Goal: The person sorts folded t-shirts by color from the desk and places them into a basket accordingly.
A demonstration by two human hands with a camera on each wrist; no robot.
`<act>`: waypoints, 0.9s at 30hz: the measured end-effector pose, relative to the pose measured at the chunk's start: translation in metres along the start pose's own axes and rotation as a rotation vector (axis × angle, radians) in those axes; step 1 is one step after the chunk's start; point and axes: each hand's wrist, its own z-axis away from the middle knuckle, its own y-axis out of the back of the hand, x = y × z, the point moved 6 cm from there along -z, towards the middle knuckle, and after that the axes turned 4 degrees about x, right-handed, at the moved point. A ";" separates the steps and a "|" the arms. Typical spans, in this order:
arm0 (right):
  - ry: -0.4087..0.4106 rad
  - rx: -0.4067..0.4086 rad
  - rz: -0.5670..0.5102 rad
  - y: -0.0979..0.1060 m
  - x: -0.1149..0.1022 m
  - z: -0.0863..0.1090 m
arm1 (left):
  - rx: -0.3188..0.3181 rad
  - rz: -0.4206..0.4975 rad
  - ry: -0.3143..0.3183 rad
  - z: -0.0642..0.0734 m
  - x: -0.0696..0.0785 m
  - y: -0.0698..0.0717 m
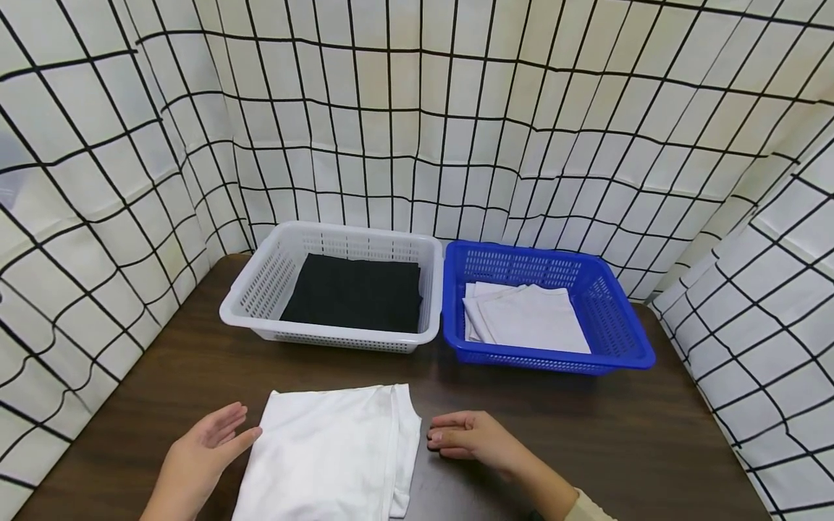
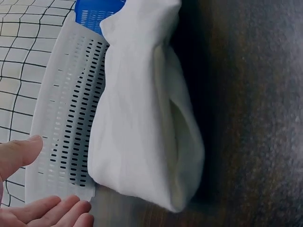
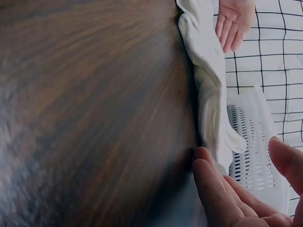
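Observation:
A folded white garment (image 1: 326, 456), a T-shirt by its look, lies on the dark wooden table in front of me. Its layers show along the right side, where a narrow flap sticks out. My left hand (image 1: 202, 459) is at the garment's left edge, thumb spread from the fingers and its tip right at the cloth. On the other side, my right hand (image 1: 478, 441) holds nothing, its fingers loosely bent and pointing at the right edge. In the right wrist view, the fingertips (image 3: 203, 156) are close by the white cloth (image 3: 208, 90).
Behind the garment stands a white plastic basket (image 1: 345, 336) with folded black cloth (image 1: 358, 293) inside. Right beside it is a blue basket (image 1: 541, 358) holding folded white cloth (image 1: 531, 318). A white curtain (image 1: 469, 166) with a black grid surrounds the table (image 1: 619, 427).

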 end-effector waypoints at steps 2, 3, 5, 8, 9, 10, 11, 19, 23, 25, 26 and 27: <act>-0.008 -0.004 -0.005 -0.001 0.000 0.000 | -0.021 0.021 0.015 -0.001 -0.002 -0.001; -0.012 -0.006 -0.009 -0.002 0.000 0.000 | -0.035 0.029 0.022 -0.002 -0.003 -0.002; -0.022 -0.014 -0.018 -0.004 0.000 -0.001 | -0.061 0.039 0.033 -0.002 -0.005 -0.003; -0.040 -0.031 -0.038 -0.007 0.000 -0.002 | -0.101 0.044 0.048 -0.001 -0.009 -0.005; -0.046 -0.034 -0.045 -0.007 0.000 -0.002 | -0.111 0.043 0.055 -0.001 -0.010 -0.005; -0.051 -0.038 -0.050 -0.008 0.001 -0.002 | -0.121 0.046 0.064 -0.001 -0.011 -0.006; -0.052 -0.041 -0.056 -0.008 0.001 -0.002 | -0.131 0.055 0.074 -0.001 -0.012 -0.007; -0.076 -0.036 -0.104 -0.011 0.005 -0.004 | -0.171 0.101 0.132 -0.002 -0.017 -0.014; -0.098 -0.021 -0.118 -0.012 0.006 -0.005 | -0.177 0.110 0.136 -0.002 -0.018 -0.015; -0.105 -0.019 -0.126 -0.012 0.007 -0.005 | -0.177 0.115 0.141 -0.002 -0.018 -0.015; -0.106 -0.019 -0.130 -0.012 0.007 -0.005 | -0.177 0.118 0.143 -0.003 -0.019 -0.016; -0.107 -0.020 -0.133 -0.012 0.007 -0.005 | -0.178 0.121 0.144 -0.003 -0.019 -0.016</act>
